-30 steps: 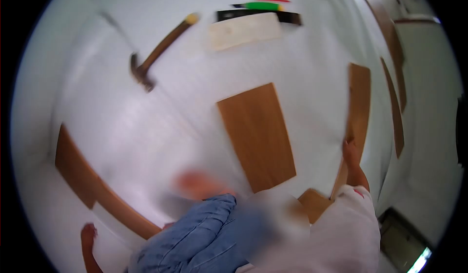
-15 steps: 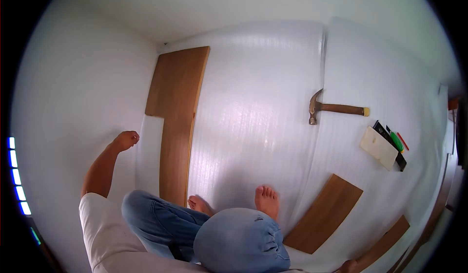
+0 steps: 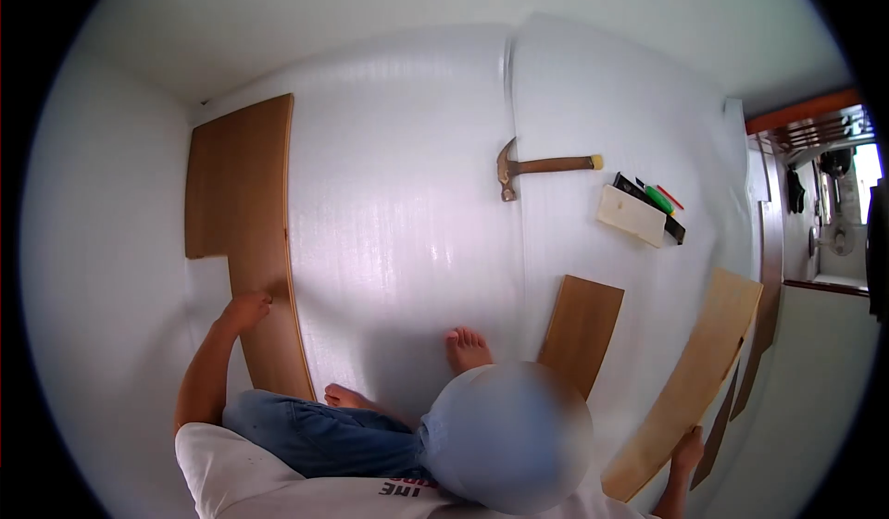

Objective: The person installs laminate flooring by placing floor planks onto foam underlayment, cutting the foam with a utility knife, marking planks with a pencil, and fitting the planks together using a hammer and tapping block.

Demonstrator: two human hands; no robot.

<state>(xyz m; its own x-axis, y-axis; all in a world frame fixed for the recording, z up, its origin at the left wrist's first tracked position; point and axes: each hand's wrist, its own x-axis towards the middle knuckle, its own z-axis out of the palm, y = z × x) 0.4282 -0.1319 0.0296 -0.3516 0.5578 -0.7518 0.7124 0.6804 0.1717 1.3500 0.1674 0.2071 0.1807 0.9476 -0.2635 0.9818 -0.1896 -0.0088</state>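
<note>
Joined planks [image 3: 243, 167] already lie along the wall [image 3: 102, 204]; the pale board [image 3: 690, 366] at right is not joined, its edge pinched by the right hand [image 3: 687, 449]. The left hand's [image 3: 248, 311] fingers are curled, perhaps touching planks.

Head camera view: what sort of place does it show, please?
Probably an indoor room under renovation: brown boards lie along the wall, a white sheet spreads beside them, and a hammer lies on the sheet.
</note>
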